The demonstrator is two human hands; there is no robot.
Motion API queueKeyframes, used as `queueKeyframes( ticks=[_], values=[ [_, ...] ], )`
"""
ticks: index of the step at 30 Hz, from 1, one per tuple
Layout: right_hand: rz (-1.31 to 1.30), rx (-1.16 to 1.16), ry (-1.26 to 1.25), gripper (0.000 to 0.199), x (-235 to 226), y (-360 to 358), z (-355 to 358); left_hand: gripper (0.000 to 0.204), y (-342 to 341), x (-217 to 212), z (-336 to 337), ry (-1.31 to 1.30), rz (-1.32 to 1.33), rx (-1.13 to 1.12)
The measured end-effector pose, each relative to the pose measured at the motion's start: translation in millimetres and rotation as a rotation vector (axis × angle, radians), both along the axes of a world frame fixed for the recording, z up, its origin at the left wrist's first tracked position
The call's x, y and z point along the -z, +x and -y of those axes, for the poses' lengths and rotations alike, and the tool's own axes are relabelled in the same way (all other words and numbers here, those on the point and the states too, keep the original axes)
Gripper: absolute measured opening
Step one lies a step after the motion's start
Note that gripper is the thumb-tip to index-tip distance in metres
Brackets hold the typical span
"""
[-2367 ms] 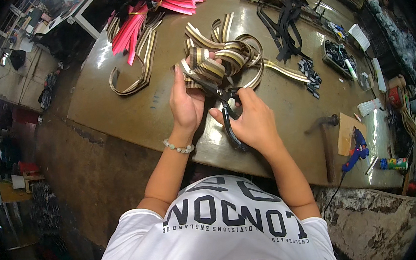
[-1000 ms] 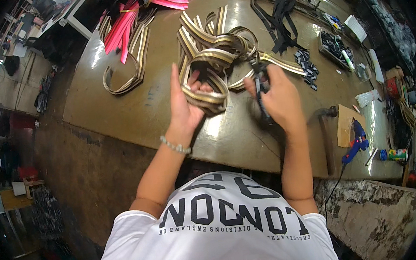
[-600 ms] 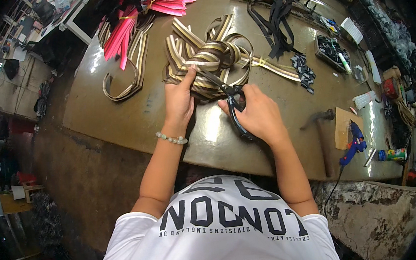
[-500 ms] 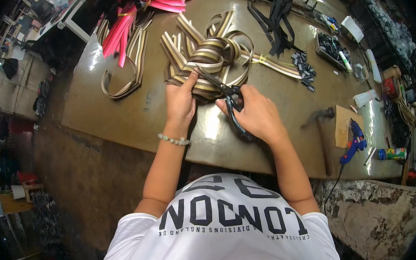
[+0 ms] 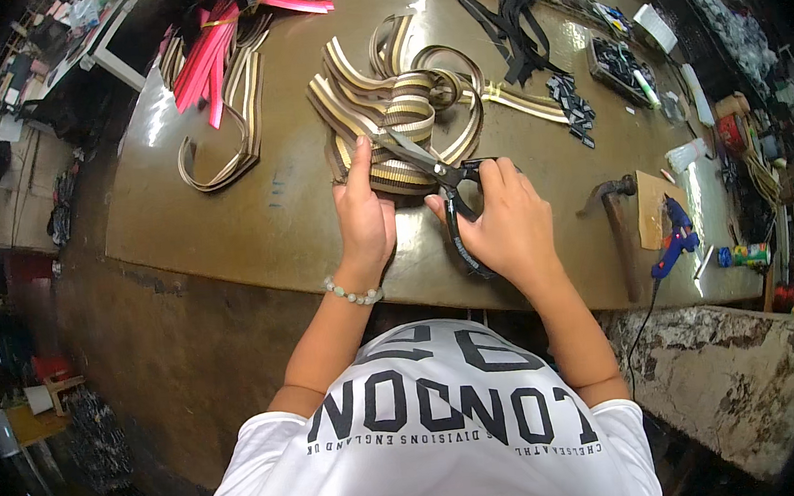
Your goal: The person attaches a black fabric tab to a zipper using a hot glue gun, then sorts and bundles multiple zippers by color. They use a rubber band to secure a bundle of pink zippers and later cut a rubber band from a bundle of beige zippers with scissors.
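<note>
A bundle of striped brown, cream and gold webbing [image 5: 409, 113] lies looped and folded on the table before me. My left hand [image 5: 368, 217] grips its near edge, thumb on top and the fingers partly hidden beneath. In my right hand [image 5: 508, 227] are black-handled scissors [image 5: 448, 176], their handles around the fingers and thumb. The blades stand apart and point left across the webbing near my left thumb; whether a strip lies between them I cannot tell.
Pink straps [image 5: 209, 66] and another striped strip [image 5: 249, 119] lie left on the table [image 5: 216, 235]. Black straps [image 5: 514, 25] are at the back, small dark buckles [image 5: 574, 110] to their right. A hammer [image 5: 618, 229] and blue glue gun [image 5: 675, 241] lie right.
The view has shifted a little. My left hand has come slightly right and nearer me, and the webbing's loose ends have shifted. The scissor blades look farther apart; both hands keep their hold.
</note>
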State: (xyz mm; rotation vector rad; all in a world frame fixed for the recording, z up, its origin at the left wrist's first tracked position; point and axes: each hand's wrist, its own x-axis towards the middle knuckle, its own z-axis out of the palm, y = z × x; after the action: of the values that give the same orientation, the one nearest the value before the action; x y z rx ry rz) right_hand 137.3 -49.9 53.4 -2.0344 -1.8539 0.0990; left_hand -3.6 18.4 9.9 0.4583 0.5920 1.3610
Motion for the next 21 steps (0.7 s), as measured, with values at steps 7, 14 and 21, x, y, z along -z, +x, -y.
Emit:
queueKeyframes(
  ticks=[7, 14, 21],
  values=[
    [0.079, -0.067, 0.173, 0.049, 7.0, 8.1, 2.2, 0.036, -16.4, 4.2, 0.7, 0.023, -0.073, 0.034],
    [0.041, -0.13, 0.13, 0.044, 18.9, 3.8, 14.8, 0.042, -18.6, -1.0, 6.1, 0.01, 0.206, 0.217],
    [-0.141, -0.177, 0.052, 0.053, 3.5, 11.2, 31.5, 0.021, -15.5, 6.7, -30.5, -0.278, 0.19, 0.171]
  ],
)
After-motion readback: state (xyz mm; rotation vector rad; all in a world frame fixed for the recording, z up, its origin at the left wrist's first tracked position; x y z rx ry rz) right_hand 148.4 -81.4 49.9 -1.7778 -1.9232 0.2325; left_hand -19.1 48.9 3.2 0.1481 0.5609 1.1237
